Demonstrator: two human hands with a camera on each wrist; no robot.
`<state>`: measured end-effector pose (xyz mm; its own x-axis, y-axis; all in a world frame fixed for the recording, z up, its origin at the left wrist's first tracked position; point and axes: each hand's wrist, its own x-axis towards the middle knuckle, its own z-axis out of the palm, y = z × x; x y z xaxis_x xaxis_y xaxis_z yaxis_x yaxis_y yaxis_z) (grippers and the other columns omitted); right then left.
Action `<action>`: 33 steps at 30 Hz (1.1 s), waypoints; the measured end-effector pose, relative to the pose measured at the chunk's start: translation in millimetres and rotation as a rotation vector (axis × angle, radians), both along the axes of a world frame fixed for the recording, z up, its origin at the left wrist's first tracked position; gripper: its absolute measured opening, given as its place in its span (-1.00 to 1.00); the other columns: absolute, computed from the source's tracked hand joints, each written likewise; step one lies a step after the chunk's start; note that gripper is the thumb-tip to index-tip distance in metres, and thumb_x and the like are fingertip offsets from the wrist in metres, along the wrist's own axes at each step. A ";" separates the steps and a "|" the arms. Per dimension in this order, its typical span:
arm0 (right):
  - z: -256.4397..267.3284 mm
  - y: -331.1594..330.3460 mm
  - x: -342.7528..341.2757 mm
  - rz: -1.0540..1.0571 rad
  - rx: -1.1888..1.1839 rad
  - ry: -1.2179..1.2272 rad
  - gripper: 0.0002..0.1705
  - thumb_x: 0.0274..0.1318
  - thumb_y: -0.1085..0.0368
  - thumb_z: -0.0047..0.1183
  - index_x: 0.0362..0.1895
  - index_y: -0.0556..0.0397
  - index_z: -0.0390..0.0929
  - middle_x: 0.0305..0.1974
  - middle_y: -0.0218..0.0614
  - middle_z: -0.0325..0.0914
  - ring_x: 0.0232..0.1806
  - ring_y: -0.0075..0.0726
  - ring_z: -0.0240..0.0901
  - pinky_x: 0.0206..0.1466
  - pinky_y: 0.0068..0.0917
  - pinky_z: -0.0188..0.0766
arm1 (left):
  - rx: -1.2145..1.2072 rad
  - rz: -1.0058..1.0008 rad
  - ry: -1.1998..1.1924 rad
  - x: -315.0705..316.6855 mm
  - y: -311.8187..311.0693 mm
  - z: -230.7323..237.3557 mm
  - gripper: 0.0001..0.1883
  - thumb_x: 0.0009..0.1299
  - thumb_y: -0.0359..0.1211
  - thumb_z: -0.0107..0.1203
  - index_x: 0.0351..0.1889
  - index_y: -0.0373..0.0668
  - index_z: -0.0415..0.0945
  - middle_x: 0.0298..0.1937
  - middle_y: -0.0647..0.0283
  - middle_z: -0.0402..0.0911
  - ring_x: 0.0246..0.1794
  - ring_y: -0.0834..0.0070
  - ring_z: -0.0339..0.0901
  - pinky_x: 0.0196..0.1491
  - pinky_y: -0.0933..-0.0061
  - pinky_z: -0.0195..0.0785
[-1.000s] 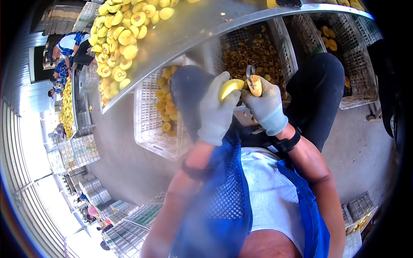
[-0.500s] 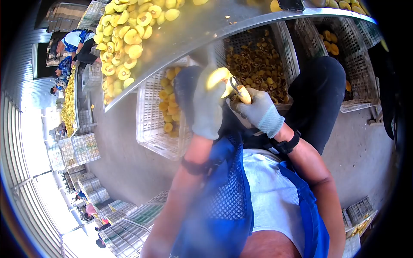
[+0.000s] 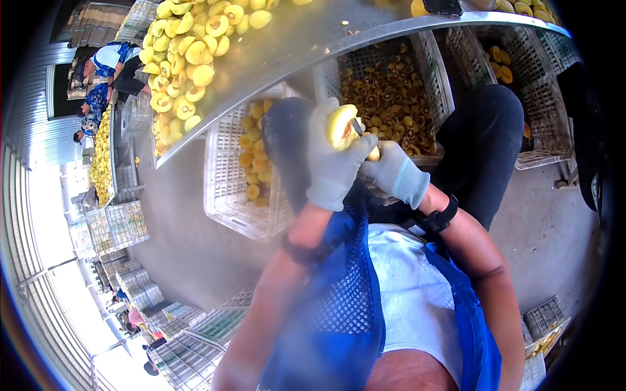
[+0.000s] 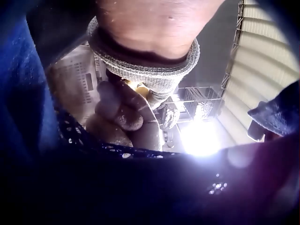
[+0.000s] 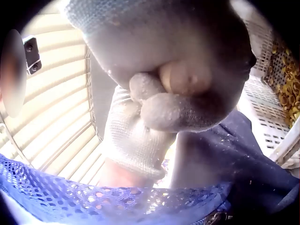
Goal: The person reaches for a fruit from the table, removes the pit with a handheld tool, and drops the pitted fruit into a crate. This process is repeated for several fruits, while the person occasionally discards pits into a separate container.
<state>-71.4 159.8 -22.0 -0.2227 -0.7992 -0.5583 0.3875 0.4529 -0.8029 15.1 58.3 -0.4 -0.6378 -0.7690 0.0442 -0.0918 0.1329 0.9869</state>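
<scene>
Yellow fruit [image 3: 342, 126] now turned, brownish inside

From the right wrist I see the right hand in a grey-white knit glove [image 5: 164, 47], gripping a round-ended tan handle [image 5: 186, 77]; the pale-gloved left hand [image 5: 138, 133] at seven, blue mesh fabric [image 5: 112, 201] at six, a white perforated plastic crate [image 5: 258, 105] at three.

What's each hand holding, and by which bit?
The left hand holds yellow fruit by its skin; the right hand holds a tool by its handle.
</scene>
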 end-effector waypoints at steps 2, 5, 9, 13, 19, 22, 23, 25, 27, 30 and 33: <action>11.7 0.4 -4.0 0.045 0.048 0.004 -0.70 0.14 0.25 0.09 -0.12 0.17 0.64 -0.54 -0.19 0.63 -0.61 -0.30 0.58 -0.57 -0.38 0.48 | 0.098 0.004 0.041 -0.7 -0.7 -3.8 -0.22 0.12 -0.59 0.35 0.34 -0.30 0.25 0.14 0.13 0.46 0.06 0.43 0.53 0.10 0.42 0.52; -18.9 -5.7 13.9 -0.159 -0.125 0.297 -0.69 0.11 0.25 0.10 -0.12 0.19 0.64 -0.45 -0.03 0.68 -0.45 -0.14 0.68 -0.40 -0.28 0.55 | 0.156 0.022 0.117 -2.7 -1.0 -5.2 -0.24 0.13 -0.62 0.32 0.33 -0.31 0.24 0.14 0.11 0.45 0.06 0.41 0.54 0.09 0.42 0.53; -13.5 -7.9 17.7 -0.235 -0.162 0.424 -0.75 0.21 0.30 0.20 -0.12 0.22 0.64 -0.30 -0.29 0.71 -0.26 -0.50 0.59 -0.19 -0.44 0.53 | 0.253 0.045 0.152 -2.6 -0.3 -10.8 -0.19 0.12 -0.54 0.39 0.36 -0.34 0.23 0.16 0.06 0.46 0.11 0.36 0.52 0.19 0.32 0.48; -9.5 -6.4 15.0 -0.180 -0.138 0.350 -0.73 0.21 0.31 0.21 -0.09 0.24 0.63 -0.25 -0.26 0.72 -0.19 -0.50 0.59 -0.11 -0.44 0.54 | 0.230 0.041 0.145 -1.4 2.0 -8.5 -0.20 0.15 -0.54 0.37 0.37 -0.34 0.22 0.17 0.06 0.46 0.13 0.35 0.51 0.20 0.33 0.47; 6.3 -1.1 3.2 -0.053 -0.049 0.051 -0.78 0.20 0.32 0.12 -0.17 0.23 0.58 -0.52 -0.28 0.59 -0.58 -0.42 0.52 -0.56 -0.44 0.43 | 0.186 0.031 0.132 -3.2 3.7 -2.8 -0.30 0.16 -0.63 0.25 0.31 -0.30 0.26 0.10 0.10 0.48 0.02 0.39 0.57 0.06 0.39 0.55; 12.0 5.1 -1.2 0.006 -0.062 -0.180 -0.82 0.19 0.32 0.11 -0.21 0.19 0.54 -0.62 -0.39 0.44 -0.76 -0.48 0.34 -0.77 -0.48 0.22 | 0.191 0.001 0.117 -2.3 2.9 -2.6 -0.32 0.16 -0.63 0.24 0.29 -0.30 0.28 0.09 0.11 0.49 0.02 0.39 0.57 0.06 0.41 0.55; 9.9 6.3 -0.9 -0.004 -0.109 -0.231 -0.83 0.19 0.33 0.11 -0.22 0.18 0.52 -0.65 -0.45 0.38 -0.80 -0.53 0.27 -0.82 -0.52 0.15 | 0.191 -0.010 0.106 -2.4 2.0 -3.3 -0.32 0.15 -0.63 0.24 0.29 -0.31 0.29 0.08 0.10 0.49 0.01 0.39 0.57 0.06 0.41 0.55; 19.8 5.0 -6.2 0.030 -0.082 -0.210 -0.84 0.18 0.32 0.13 -0.25 0.17 0.52 -0.66 -0.46 0.37 -0.79 -0.53 0.27 -0.81 -0.51 0.15 | 0.254 -0.025 0.120 -2.0 0.9 -0.1 -0.34 0.16 -0.60 0.26 0.27 -0.29 0.32 0.07 0.14 0.50 0.00 0.42 0.57 0.06 0.44 0.53; 24.4 5.8 -9.1 0.042 -0.064 -0.220 -0.84 0.17 0.32 0.15 -0.28 0.16 0.52 -0.67 -0.47 0.35 -0.79 -0.54 0.26 -0.80 -0.50 0.14 | 0.185 -0.067 0.049 -1.7 -3.5 3.7 -0.33 0.16 -0.54 0.31 0.28 -0.31 0.33 0.07 0.13 0.51 0.00 0.42 0.57 0.06 0.43 0.52; 24.7 5.9 -10.8 0.037 -0.058 -0.234 -0.85 0.17 0.31 0.17 -0.33 0.13 0.51 -0.68 -0.49 0.32 -0.80 -0.56 0.22 -0.81 -0.51 0.09 | -0.063 -0.152 -0.160 0.0 -17.4 15.5 -0.29 0.16 -0.45 0.39 0.29 -0.35 0.34 0.06 0.08 0.54 0.01 0.38 0.58 0.05 0.38 0.53; 24.8 5.4 -8.4 0.059 -0.070 -0.225 -0.84 0.16 0.31 0.19 -0.39 0.09 0.50 -0.69 -0.51 0.28 -0.80 -0.58 0.19 -0.80 -0.52 0.06 | -0.152 -0.169 -0.271 0.3 -17.3 32.9 -0.33 0.14 -0.43 0.40 0.23 -0.34 0.40 0.02 0.11 0.57 -0.02 0.41 0.59 0.03 0.38 0.52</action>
